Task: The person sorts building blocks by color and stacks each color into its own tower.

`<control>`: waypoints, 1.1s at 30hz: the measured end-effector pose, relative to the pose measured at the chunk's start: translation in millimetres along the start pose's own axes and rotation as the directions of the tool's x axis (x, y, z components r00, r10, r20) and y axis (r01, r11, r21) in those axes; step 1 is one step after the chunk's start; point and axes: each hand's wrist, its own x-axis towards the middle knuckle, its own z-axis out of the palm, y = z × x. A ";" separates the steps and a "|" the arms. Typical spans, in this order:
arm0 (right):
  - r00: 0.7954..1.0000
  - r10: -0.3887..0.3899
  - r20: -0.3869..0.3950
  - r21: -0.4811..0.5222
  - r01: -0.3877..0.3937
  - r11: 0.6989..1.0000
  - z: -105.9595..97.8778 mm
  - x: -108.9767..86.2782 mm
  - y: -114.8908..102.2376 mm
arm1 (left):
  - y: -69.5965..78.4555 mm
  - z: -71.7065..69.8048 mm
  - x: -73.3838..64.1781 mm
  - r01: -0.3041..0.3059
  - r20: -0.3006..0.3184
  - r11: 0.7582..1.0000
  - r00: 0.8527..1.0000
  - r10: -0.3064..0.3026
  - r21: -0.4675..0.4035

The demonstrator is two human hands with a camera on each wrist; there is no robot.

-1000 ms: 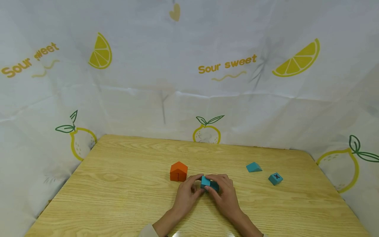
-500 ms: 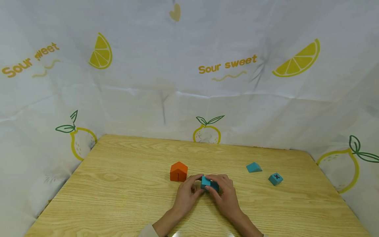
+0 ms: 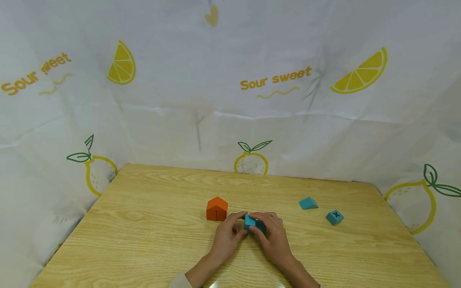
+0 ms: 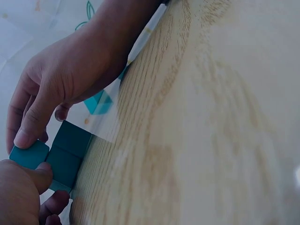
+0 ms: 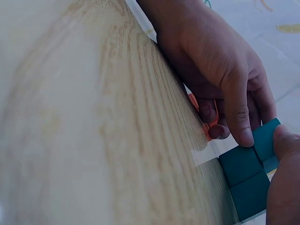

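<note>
Three plain blue cubes form a small stack on the wooden table. Two lower cubes [image 5: 251, 194] stand side by side, and the upper cube [image 3: 250, 220] sits above the left one. My right hand [image 3: 275, 238] pinches the upper cube, its thumb on the near face and the forefinger over the far side. From the left, my left hand [image 3: 226, 239] holds the lower left cube, with the thumb [image 5: 243, 133] against its near face. In the left wrist view the lower right cube [image 4: 73, 138] shows beneath my right hand. The fingers behind the cubes are partly hidden.
An orange house-shaped block set [image 3: 217, 209] stands just beyond my left hand. Farther right lie a blue triangular block [image 3: 308, 203] and a blue cube marked with an X [image 3: 335, 217]. A white lemon-print sheet [image 3: 173, 132] hangs behind the table [image 3: 144, 236].
</note>
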 end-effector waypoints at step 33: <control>0.999 0.039 -0.017 -0.028 -0.039 0.999 -0.9 0.7 -4.0 | -1.8 1.1 -1.0 0.031 0.009 1.000 0.999 -0.031 -0.003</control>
